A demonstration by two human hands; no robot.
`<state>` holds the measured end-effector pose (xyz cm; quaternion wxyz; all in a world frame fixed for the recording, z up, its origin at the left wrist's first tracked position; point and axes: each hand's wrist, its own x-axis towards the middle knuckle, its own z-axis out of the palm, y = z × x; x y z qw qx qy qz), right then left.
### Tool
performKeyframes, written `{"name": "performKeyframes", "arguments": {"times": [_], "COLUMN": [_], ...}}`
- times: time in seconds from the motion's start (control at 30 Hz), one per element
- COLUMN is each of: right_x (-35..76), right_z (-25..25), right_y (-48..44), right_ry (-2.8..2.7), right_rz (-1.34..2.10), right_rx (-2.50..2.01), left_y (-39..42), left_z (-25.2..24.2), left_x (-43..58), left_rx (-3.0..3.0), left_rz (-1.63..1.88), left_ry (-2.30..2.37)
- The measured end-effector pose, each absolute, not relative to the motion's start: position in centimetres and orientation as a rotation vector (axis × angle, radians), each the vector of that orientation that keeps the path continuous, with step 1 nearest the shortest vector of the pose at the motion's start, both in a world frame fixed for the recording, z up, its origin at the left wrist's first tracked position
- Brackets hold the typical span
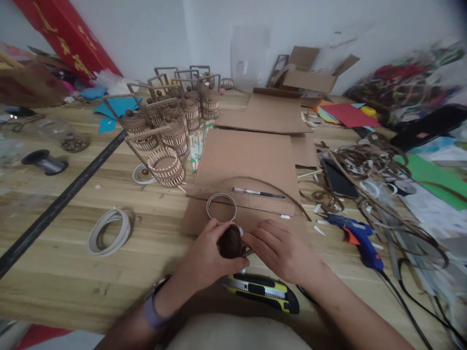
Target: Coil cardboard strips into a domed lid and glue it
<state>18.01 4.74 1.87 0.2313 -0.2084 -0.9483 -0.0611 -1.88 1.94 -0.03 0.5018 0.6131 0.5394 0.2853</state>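
My left hand (207,250) is wrapped round a dark brown coil of strip (230,241), thumb below and fingers above. At the coil's right side my right hand (277,245) is closed, its fingertips pinching what looks like the strip's loose end; the fingers partly hide it. A bit of white shows beside the coil. Just beyond my hands lies a pale ring (221,207) on the cardboard. Close to my body, under the hands, rests a yellow and black utility knife (260,291). A pen (258,193) and a curved notched brown strip (272,184) lie farther up.
Several small slatted baskets with handles (166,167) stand at the back left. A white tape roll (109,232) and a wire spool (45,162) lie left. On the right are a blue glue gun (359,238) with its cord, a phone (340,178) and tangled brown strips (359,158).
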Motion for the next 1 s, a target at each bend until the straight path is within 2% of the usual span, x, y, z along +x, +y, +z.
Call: {"name": "performKeyframes", "arguments": {"times": [0.17, 0.43, 0.83, 1.0], "right_x": [18.0, 18.6, 18.7, 18.7], "right_z": [1.8, 2.5, 2.4, 2.3], "right_y": [4.7, 5.3, 4.8, 4.6], "right_ry": [-2.604, -2.494, -2.576, -2.615], "right_rz": [-0.155, 0.155, -0.09, -0.06], "right_rx": [-0.612, -0.637, -0.522, -0.552], "left_y": [1.8, 2.0, 1.9, 1.9], "left_z": [0.0, 0.8, 0.1, 0.1], "left_x": [-1.8, -2.0, -2.1, -2.1], "left_rx": [1.458, 1.447, 1.479, 1.515], "left_rz": [0.688, 0.678, 0.66, 0.636], "left_ry": [1.297, 1.26, 1.27, 1.263]}}
